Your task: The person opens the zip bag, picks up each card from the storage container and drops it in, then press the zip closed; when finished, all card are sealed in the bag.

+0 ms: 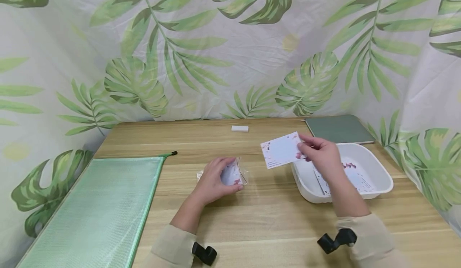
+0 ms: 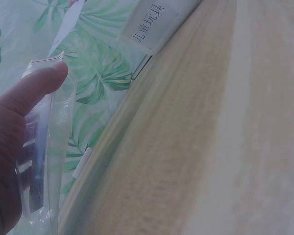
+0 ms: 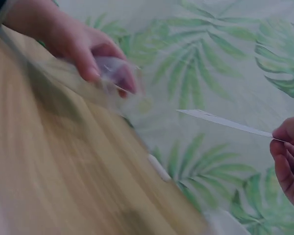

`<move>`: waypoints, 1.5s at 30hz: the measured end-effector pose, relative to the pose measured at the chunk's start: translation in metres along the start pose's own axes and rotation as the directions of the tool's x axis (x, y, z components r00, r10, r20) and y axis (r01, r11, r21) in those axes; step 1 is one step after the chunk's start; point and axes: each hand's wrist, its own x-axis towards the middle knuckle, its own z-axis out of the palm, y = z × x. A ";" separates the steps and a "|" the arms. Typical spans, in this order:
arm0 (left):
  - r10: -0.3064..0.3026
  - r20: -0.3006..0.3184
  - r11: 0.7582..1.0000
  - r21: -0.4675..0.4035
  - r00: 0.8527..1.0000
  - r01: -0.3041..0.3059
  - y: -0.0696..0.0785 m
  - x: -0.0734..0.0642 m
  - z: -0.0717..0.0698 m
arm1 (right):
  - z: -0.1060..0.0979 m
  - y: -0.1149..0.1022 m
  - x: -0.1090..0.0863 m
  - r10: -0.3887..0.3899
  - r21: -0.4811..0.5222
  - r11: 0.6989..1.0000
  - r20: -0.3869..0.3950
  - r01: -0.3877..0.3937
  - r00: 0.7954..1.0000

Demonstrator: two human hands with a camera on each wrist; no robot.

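Note:
My left hand point(image 1: 213, 182) grips a clear plastic packet point(image 1: 243, 173) with printed cards inside, its thumb and fingers round the sides. In the left wrist view the thumb lies along the packet's open-looking upper end point(image 2: 44, 59). Between thumb and fingers, my right hand point(image 1: 323, 156) pinches one white card point(image 1: 282, 150) with a floral border by its right edge. The card is held up, apart from the packet, near the left rim of a white plastic basin point(image 1: 387, 182). More floral cards point(image 1: 356, 176) lie in that basin, partly behind the right forearm.
A green mesh zipper pouch point(image 1: 93, 208) lies flat on the left of the wooden table point(image 1: 252, 228). A small white block point(image 1: 239, 128) sits near the back edge. Behind the basin is a dark green notebook point(image 1: 338, 128). A leaf-print curtain point(image 1: 252, 60) hangs behind the table.

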 end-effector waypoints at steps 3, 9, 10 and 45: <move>-0.008 0.003 1.000 -0.001 1.000 0.008 0.001 0.000 0.000 | 0.023 0.004 -0.005 0.021 0.045 0.999 -0.011 -0.021 1.000; -0.022 0.010 1.000 -0.003 1.000 0.022 0.002 0.000 -0.001 | 0.055 0.011 -0.015 0.080 0.082 0.994 -0.030 -0.077 0.996; -0.021 0.007 1.000 0.002 1.000 0.021 0.003 0.000 -0.001 | 0.058 0.012 -0.016 0.086 0.080 0.993 -0.031 -0.083 0.996; 0.031 0.020 1.000 0.006 0.999 -0.031 0.001 -0.002 -0.001 | 0.096 0.019 -0.009 0.021 -0.013 1.000 0.191 -0.019 0.981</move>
